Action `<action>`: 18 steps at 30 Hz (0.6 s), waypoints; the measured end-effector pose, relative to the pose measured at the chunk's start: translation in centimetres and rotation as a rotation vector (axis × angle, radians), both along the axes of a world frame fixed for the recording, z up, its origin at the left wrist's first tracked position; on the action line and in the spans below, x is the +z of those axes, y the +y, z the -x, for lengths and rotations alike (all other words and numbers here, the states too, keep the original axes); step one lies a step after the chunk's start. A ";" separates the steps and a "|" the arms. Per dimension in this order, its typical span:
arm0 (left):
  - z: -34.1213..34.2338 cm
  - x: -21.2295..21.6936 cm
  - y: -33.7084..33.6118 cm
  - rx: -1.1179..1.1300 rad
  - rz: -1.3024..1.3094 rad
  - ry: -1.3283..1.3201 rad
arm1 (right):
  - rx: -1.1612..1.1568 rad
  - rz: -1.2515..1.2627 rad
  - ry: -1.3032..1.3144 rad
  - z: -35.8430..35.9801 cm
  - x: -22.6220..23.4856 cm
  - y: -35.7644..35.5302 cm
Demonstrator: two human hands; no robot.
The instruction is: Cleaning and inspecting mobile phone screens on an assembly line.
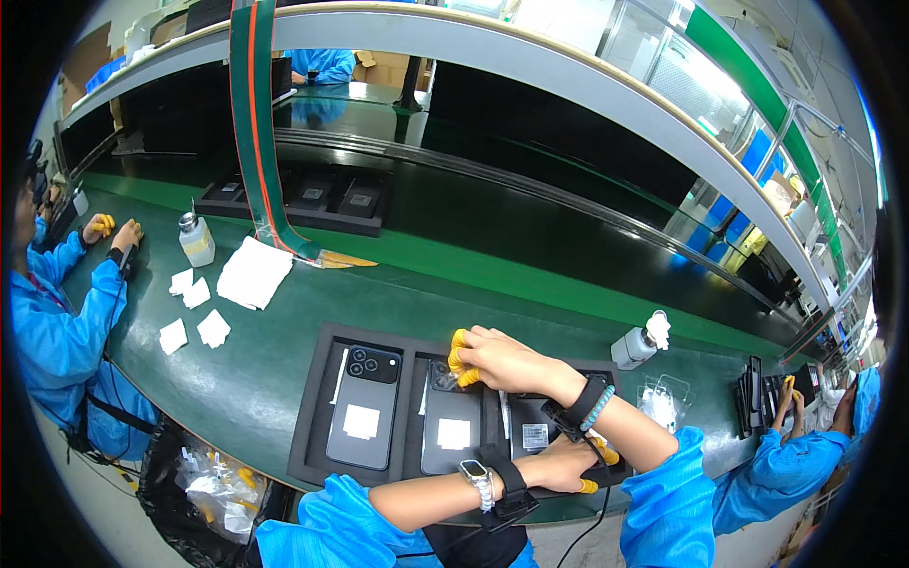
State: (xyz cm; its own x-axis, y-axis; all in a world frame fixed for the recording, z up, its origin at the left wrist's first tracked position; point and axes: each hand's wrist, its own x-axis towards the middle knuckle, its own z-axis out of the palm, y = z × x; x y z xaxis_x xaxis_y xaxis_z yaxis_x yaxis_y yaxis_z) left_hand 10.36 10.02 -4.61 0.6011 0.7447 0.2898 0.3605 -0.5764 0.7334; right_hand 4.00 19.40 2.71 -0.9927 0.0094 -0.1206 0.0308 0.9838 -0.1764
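A black tray (308, 417) holds phones lying back side up in its compartments. The left phone (362, 445) is dark, with a camera block at its top and a white label on its back. My right hand (502, 362), in yellow finger cots, reaches across to the top of the middle phone (445, 405). Its fingers are pinched by the camera area; a clear, shiny bit shows there, too small to name. Under my right forearm, my left hand (561, 466) lies over the tray's right part, its visible fingers stretched apart. Beside it, a third phone (532, 409) is partly covered.
White wipes (254, 273) and a pump bottle (196, 239) stand at left; another bottle (636, 346) and clear plastic pieces (665, 398) are at right. A second tray (355, 213) lies behind a hanging green strip (251, 123). Co-workers sit on both sides. A black-lined bin (170, 488) stands lower left.
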 end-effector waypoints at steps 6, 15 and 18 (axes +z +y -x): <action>0.5 1.5 -0.1 -0.060 0.105 0.057 | -0.040 0.072 0.149 0.7 0.0 0.5; -0.4 0.3 0.4 -0.029 -0.001 0.070 | -0.526 0.244 0.389 2.9 -1.3 1.8; 0.1 0.2 0.3 -0.022 0.030 0.129 | -0.465 0.270 0.506 2.6 0.6 1.1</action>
State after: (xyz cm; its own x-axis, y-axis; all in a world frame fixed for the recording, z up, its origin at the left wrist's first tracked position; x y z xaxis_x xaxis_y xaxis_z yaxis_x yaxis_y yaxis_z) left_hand 10.29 10.34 -4.44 0.6485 0.7380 0.1868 0.4406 -0.5640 0.6984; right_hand 1.35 20.50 3.32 -0.8280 0.4778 0.2934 0.2850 0.8093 -0.5136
